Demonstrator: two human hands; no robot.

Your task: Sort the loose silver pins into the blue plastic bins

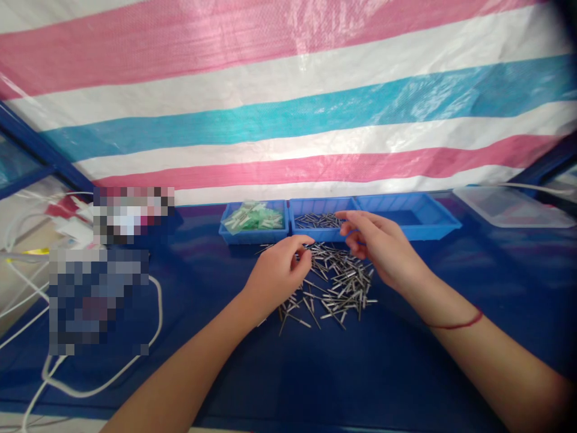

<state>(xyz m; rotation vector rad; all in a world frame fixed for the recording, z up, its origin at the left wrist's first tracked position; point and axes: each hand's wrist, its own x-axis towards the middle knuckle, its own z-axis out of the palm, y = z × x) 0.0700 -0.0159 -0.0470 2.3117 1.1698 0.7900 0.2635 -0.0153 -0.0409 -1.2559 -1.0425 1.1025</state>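
Note:
A loose pile of metal blind rivets (347, 282), thin dark pins with thicker silver ends, lies on the blue tabletop. My left hand (282, 264) is at the pile's left side, thumb and forefinger curled toward each other; whatever they may hold is hidden. Over the front edge of a blue bin (322, 233) hovers my right hand (378, 240), its forefinger stretched out and the other fingers loosely bent and apart. No item shows in it. More of the same rivets (315, 221) lie inside that bin, just beyond both hands.
To the left, another blue bin (224, 231) holds small clear-green plastic packets (255, 216). A long blue bin section (433, 216) continues right, beside a translucent plastic lid (509, 207). White cables (157, 300) loop at the left. A striped plastic sheet (288, 126) hangs behind.

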